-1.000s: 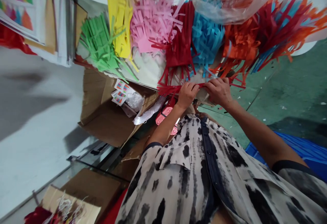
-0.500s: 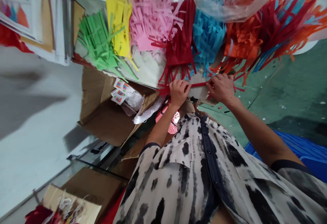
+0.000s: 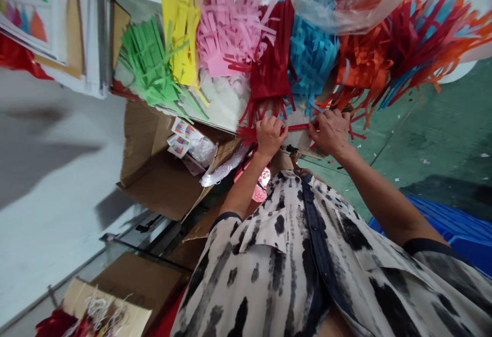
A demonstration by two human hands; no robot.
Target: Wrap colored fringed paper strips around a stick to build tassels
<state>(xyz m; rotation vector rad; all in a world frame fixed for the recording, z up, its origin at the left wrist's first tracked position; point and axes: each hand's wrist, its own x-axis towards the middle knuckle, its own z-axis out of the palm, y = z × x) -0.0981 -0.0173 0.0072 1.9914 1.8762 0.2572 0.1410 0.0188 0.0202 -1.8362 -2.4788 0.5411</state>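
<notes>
A red paper tassel [image 3: 299, 127], rolled narrow in its middle, stretches between my two hands at the table's near edge. My left hand [image 3: 270, 134] is closed around its left part, and loose red strips fan out past that hand. On the right part, my right hand [image 3: 330, 131] is closed too, with more strip ends poking out beyond it. Just beyond my hands lies a stack of dark red fringed paper [image 3: 271, 78]. Blue fringed paper [image 3: 313, 55] is beside that stack, and orange fringed paper [image 3: 363, 65] lies farther right.
Pink [image 3: 226, 34], yellow [image 3: 180, 34] and green fringed paper [image 3: 146, 62] lie to the left. A clear plastic bag [image 3: 357, 14] rests at the back. Below the table's left side stands an open cardboard box [image 3: 154, 183]. Blue crates [image 3: 457, 229] are at the right.
My hands stay on the red tassel at the table edge. The right hand has shifted very slightly left; little else differs.
</notes>
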